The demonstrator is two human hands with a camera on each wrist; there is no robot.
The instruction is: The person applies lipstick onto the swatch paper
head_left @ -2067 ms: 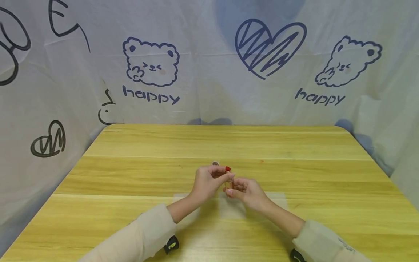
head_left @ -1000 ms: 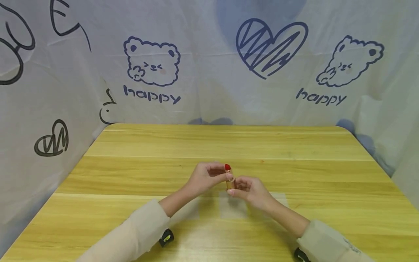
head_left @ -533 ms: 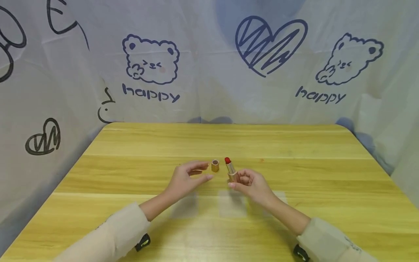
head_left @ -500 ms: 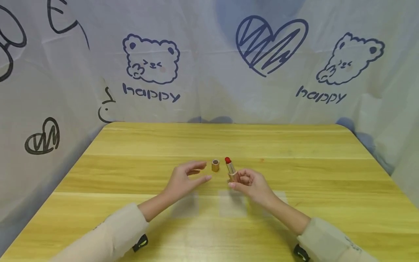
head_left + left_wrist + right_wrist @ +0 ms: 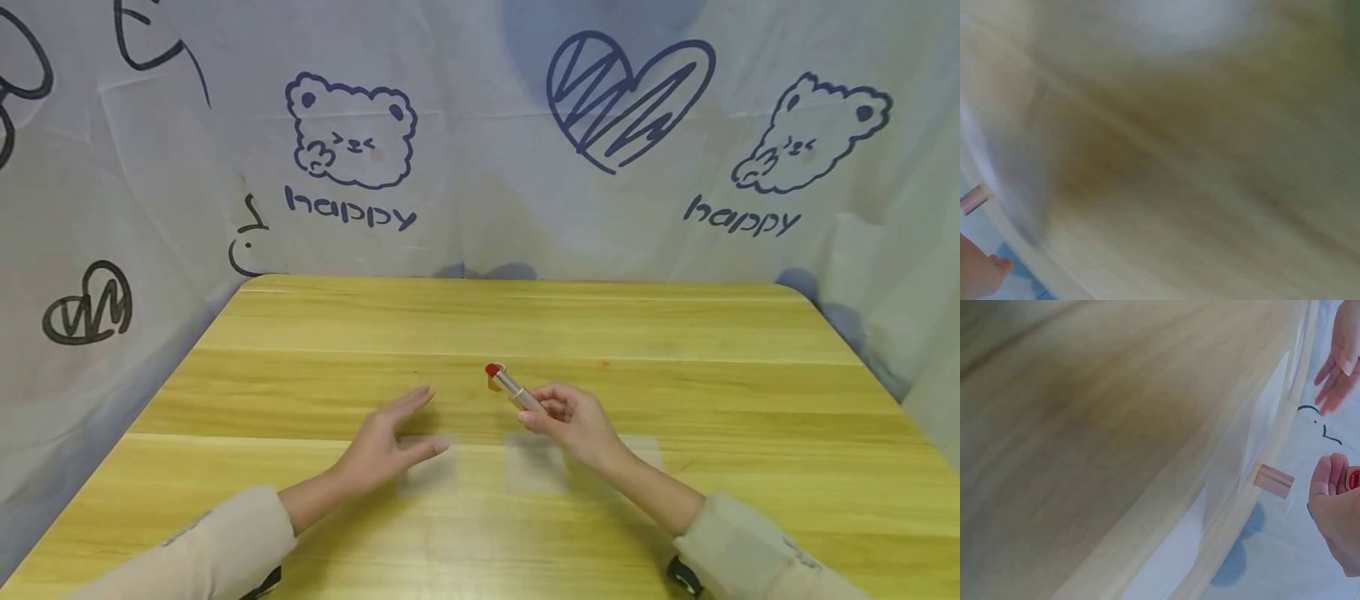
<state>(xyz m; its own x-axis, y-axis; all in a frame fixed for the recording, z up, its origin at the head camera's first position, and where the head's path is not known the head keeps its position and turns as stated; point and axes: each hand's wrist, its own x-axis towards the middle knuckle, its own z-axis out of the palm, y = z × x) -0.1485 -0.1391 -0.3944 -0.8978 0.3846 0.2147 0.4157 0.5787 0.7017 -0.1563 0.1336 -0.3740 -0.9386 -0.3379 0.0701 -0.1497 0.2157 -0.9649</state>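
Lipstick (image 5: pixel 512 387) pinched low by right hand (image 5: pixel 573 421), tilted above desk (image 5: pixel 675 333) near cap (image 5: pixel 1274 481); left hand (image 5: pixel 381 446) spread. Probably light, stiff, slick-cased — red tip (image 5: pixel 491 369) soft, fragile — best gripped low down.

Pale cloth (image 5: pixel 487 217) with 2 drawn bears (image 5: pixel 352 133) hangs behind a wood-grain table (image 5: pixel 675 333).

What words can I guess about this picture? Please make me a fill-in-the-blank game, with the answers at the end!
1. The tip of the lipstick is coloured ____.
2. The hand that holds the lipstick is the person's ____ one.
3. The left hand is holding ____.
4. On the cloth, the word written under each bear drawing is ____.

Missing words: red; right; nothing; happy.
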